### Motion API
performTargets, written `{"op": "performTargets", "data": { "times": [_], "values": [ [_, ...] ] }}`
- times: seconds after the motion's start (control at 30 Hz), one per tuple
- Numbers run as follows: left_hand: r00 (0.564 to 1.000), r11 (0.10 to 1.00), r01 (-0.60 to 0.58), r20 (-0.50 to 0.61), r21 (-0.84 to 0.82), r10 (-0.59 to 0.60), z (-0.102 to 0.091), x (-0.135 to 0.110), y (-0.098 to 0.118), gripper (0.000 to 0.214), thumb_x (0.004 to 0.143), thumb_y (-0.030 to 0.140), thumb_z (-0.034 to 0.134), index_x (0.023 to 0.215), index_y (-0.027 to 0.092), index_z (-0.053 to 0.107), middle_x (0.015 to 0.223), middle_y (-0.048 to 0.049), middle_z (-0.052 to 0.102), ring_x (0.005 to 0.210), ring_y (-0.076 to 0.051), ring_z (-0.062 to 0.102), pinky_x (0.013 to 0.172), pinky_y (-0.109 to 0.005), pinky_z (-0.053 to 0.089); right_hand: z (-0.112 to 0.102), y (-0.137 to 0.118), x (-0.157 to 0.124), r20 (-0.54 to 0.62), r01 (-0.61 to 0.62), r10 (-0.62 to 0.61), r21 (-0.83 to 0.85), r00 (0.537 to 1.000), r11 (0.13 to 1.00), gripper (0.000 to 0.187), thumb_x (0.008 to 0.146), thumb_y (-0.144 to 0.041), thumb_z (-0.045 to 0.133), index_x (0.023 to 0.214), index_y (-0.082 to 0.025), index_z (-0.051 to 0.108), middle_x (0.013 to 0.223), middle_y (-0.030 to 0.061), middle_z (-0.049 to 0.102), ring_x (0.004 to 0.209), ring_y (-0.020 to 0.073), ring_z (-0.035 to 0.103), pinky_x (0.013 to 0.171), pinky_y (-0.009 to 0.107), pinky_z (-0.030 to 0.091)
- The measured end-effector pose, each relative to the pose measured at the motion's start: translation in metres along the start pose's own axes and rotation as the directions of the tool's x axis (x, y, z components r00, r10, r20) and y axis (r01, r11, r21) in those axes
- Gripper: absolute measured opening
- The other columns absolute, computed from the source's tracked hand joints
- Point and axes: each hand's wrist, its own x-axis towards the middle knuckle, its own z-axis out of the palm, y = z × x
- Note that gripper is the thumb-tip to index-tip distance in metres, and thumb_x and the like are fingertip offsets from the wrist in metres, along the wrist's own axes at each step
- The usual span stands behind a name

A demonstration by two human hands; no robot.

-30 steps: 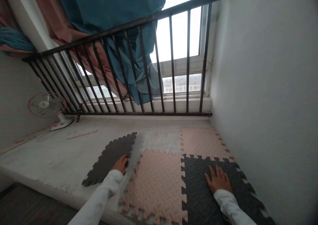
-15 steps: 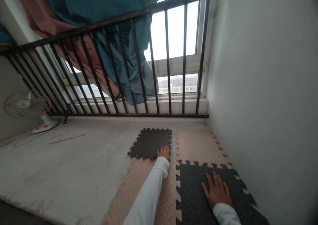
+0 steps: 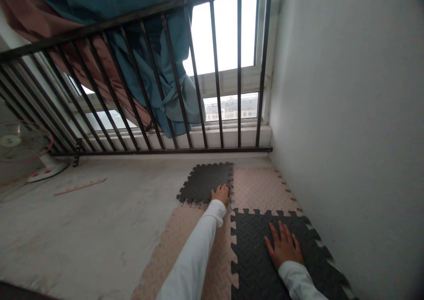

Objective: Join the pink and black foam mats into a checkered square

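Note:
My left hand [image 3: 221, 194] rests on the near right corner of a dark foam floor tile [image 3: 203, 181] with jigsaw edges, its fingers stretched over the surface. That tile's right edge meets or slightly overlaps the pink foam tile [image 3: 258, 187] by the wall; I cannot tell whether the teeth interlock. Along its near edge lies another pink foam tile [image 3: 179, 240], partly covered by my left sleeve. My right hand [image 3: 285, 245] is spread flat on a larger-looking, nearer dark foam tile [image 3: 251, 256], which joins the pink tiles beside and beyond it.
A black metal railing [image 3: 165, 151] runs along the far side, before a window [image 3: 228, 35] and blue and pink curtains [image 3: 132, 66]. A white wall [image 3: 347, 114] rises on the right. At far left stands a fan [image 3: 46, 167]; a thin reddish strip [image 3: 81, 186] lies on the concrete floor [image 3: 92, 229].
My left hand has slid the far dark tile to the right, closing the gap to the far pink tile. My right hand stays flat on its tile. The view has shifted slightly.

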Motion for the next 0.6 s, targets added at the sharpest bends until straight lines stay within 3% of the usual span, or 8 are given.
{"op": "performTargets", "data": {
  "times": [0.17,0.3,0.37,0.47,0.6],
  "values": [
    [0.999,1.0,-0.008,0.047,-0.025,0.009,0.026,-0.008,0.008,0.046,0.079,0.008,0.022,0.12,0.021,0.038,0.136,-0.0057,0.034,0.124,-0.024,0.027,0.092,-0.064,0.027,0.003,0.002,0.0,-0.003,0.008,-0.009,-0.033,1.0,0.999,0.056,0.076,-0.048,0.032,0.124,-0.021,0.042,0.136,0.0112,0.034,0.125,0.0244,0.028,0.1,0.044,0.018],
    [0.997,0.997,-0.067,0.034,-0.039,0.068,0.028,-0.004,0.007,0.044,0.078,0.008,0.026,0.118,0.021,0.04,0.139,-0.0073,0.03,0.127,-0.023,0.022,0.095,-0.064,0.021,0.007,0.002,0.0,0.004,0.01,-0.01,-0.026,1.0,1.0,0.056,0.077,-0.049,0.031,0.125,-0.021,0.041,0.136,0.011,0.033,0.125,0.0241,0.028,0.1,0.044,0.019],
    [0.985,0.984,-0.17,0.033,-0.054,0.171,0.025,-0.001,0.006,0.042,0.075,0.011,0.036,0.114,0.022,0.043,0.139,-0.0039,0.03,0.128,-0.02,0.019,0.101,-0.058,0.017,0.009,0.002,0.0,-0.005,0.007,-0.007,-0.015,1.0,1.0,0.056,0.077,-0.049,0.031,0.125,-0.022,0.041,0.136,0.0107,0.033,0.125,0.0242,0.028,0.1,0.045,0.018],
    [0.946,0.944,-0.319,0.034,-0.089,0.323,0.019,0.006,0.004,0.04,0.066,0.017,0.05,0.105,0.024,0.049,0.131,-0.0005,0.041,0.126,-0.016,0.025,0.105,-0.044,0.019,0.009,0.002,0.0,-0.026,0.009,-0.009,-0.014,1.0,1.0,0.055,0.077,-0.049,0.032,0.124,-0.022,0.041,0.136,0.0106,0.034,0.125,0.0245,0.028,0.1,0.045,0.018],
    [0.932,0.924,-0.362,-0.028,-0.125,0.362,0.012,0.013,0.003,0.032,0.066,0.019,0.048,0.099,0.021,0.051,0.116,-0.0024,0.054,0.111,-0.014,0.043,0.098,-0.032,0.031,0.006,0.002,-0.001,-0.031,0.014,-0.014,-0.031,0.999,0.999,0.055,0.077,-0.048,0.031,0.124,-0.021,0.042,0.135,0.0114,0.035,0.124,0.0242,0.029,0.1,0.044,0.019]
  ]
}}
